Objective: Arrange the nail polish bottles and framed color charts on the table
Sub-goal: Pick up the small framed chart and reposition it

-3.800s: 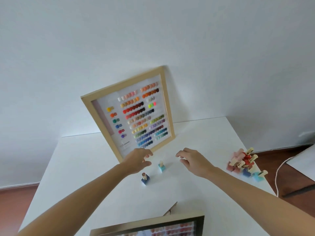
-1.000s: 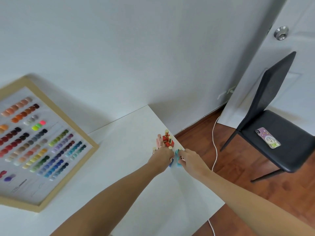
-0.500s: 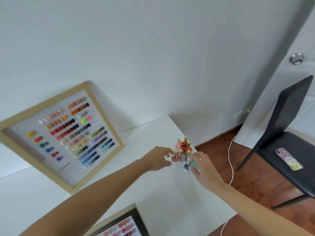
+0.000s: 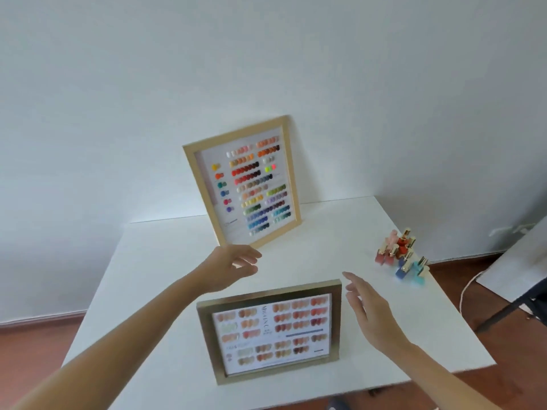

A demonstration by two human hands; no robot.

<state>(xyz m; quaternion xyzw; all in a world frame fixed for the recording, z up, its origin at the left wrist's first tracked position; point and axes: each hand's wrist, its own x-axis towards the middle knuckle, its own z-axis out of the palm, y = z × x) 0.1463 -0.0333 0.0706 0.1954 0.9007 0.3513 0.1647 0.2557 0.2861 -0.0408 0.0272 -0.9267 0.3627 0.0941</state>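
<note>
Both hands have left the bottles (image 4: 401,255), now clustered at the table's (image 4: 165,261) right edge, and the left hand (image 4: 229,266) and right hand (image 4: 367,309) hover spread and empty near the small frame (image 4: 269,329), likely next.

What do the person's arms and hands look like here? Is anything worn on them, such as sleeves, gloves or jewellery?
Both forearms are bare as far as the picture shows; no sleeve reaches into view. The left hand and the right hand wear no gloves. No ring, watch or bracelet is visible, though the picture is slightly blurred.
</note>
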